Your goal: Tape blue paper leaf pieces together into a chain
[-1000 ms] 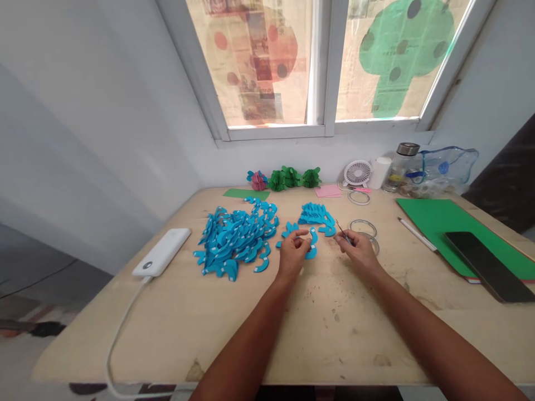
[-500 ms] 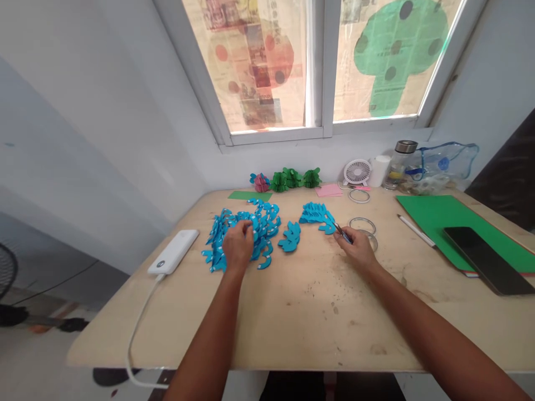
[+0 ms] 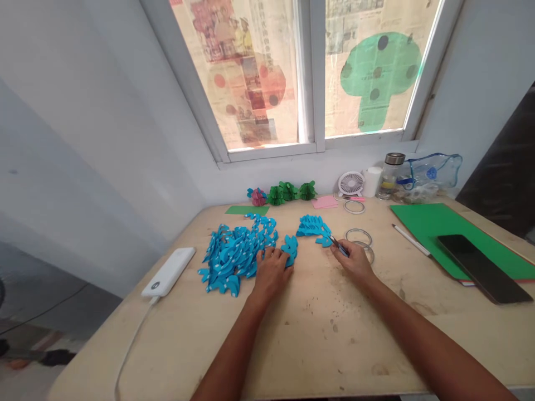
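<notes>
A large heap of blue paper pieces [image 3: 234, 250] with small white patches lies left of centre on the wooden table. My left hand [image 3: 273, 270] rests at the heap's right edge, fingers bent over the near side of a small blue paper stack [image 3: 290, 249]; whether it grips a piece is hidden. My right hand [image 3: 354, 260] is closed on a dark slim tool [image 3: 340, 248], whose tip points up and left at a loose blue piece [image 3: 323, 240]. Just behind that lies a row of overlapping blue pieces [image 3: 312, 225].
Tape rings [image 3: 358, 236] lie behind my right hand. A phone [image 3: 480, 267] rests on a green sheet [image 3: 434, 223] beside a white pen [image 3: 412, 240]. At left is a white power bank [image 3: 169, 272] with a cable. Paper flowers [image 3: 289, 191], a fan [image 3: 351, 184] and a bottle [image 3: 390, 175] line the back.
My left hand has moved right, from over the blue heap to beside the small stack. My right hand still holds the tool in about the same place. The camera view has shifted.
</notes>
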